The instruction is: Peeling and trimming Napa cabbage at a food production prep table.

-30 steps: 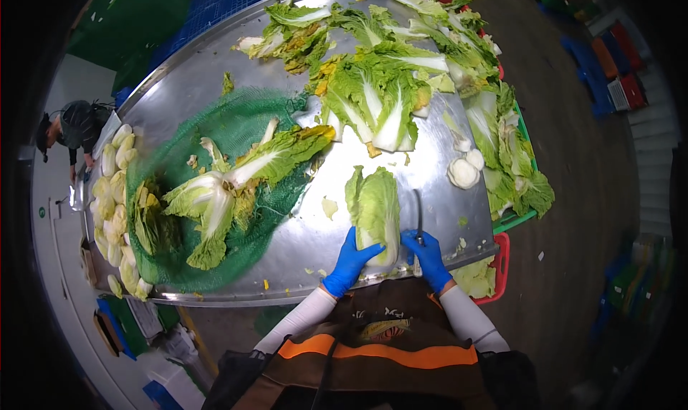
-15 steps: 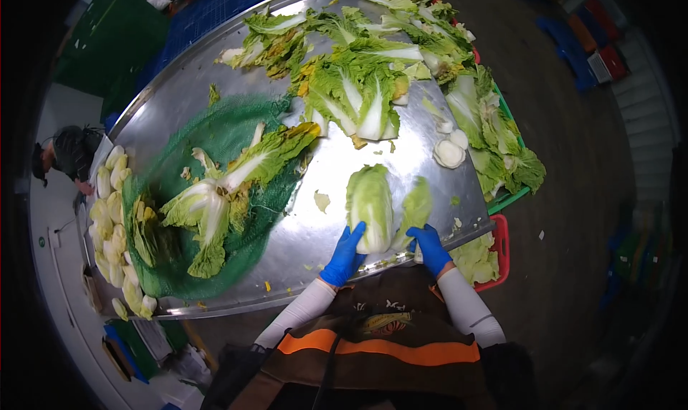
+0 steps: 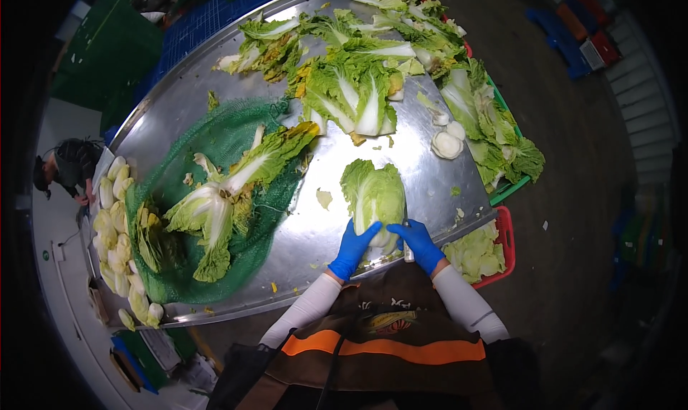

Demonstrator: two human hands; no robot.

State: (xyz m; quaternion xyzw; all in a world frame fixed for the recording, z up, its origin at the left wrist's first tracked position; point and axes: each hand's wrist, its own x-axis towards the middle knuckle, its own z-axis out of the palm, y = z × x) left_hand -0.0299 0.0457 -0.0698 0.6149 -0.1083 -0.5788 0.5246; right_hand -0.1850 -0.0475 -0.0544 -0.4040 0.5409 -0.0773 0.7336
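On the steel table (image 3: 322, 252) a pale green napa cabbage (image 3: 380, 188) lies upright in front of me, top away from me. My blue-gloved left hand (image 3: 354, 244) grips its lower left side, thumb across the base. My blue-gloved right hand (image 3: 416, 242) is closed around a knife (image 3: 408, 251), its thumb and fingertips against the cabbage's lower right; only the handle shows clearly. Left of the cabbage is a green mesh sack (image 3: 265, 256) with yellowing leaves (image 3: 226, 195) on it. Beyond lie loose outer leaves (image 3: 347, 95) and white cut stem pieces (image 3: 448, 145).
Peeled cabbages (image 3: 115, 231) line the table's left end, where another person (image 3: 72, 163) bends over. A green crate (image 3: 516, 188) and red crate (image 3: 506, 256) with leaves adjoin the right edge. Stacked crates (image 3: 584, 37) stand on the right floor; blue plastic (image 3: 183, 37) is behind.
The leaf that stood apart right of the cabbage half a second ago is now against it. My right hand has moved left onto the cabbage, closer to my left hand.
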